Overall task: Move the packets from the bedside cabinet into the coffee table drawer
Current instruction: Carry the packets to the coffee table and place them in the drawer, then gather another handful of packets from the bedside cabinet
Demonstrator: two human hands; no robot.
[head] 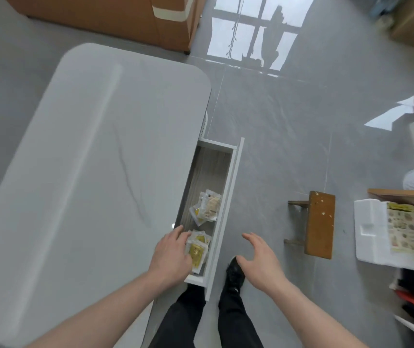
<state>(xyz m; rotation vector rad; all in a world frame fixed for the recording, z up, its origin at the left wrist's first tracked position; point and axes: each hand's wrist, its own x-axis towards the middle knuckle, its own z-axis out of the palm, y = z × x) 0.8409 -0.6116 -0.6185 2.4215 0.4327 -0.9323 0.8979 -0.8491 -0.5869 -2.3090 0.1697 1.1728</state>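
Head view, looking down on the open drawer point(228, 197) pulled out from the white coffee table surface point(87, 159). Inside the drawer: one pile of packets point(207, 208) mid-way along, a second bunch of yellow packets point(198, 249) at the near end. Left hand point(173, 254) in the drawer's near end, grip closed around that second bunch. Right hand point(261, 259) just right of the drawer, above the floor, grip apart and empty. Black shoe point(234, 272) below it. Wooden stool point(320, 223) farther right of the drawer; white foam block point(376, 232) beyond, well apart.
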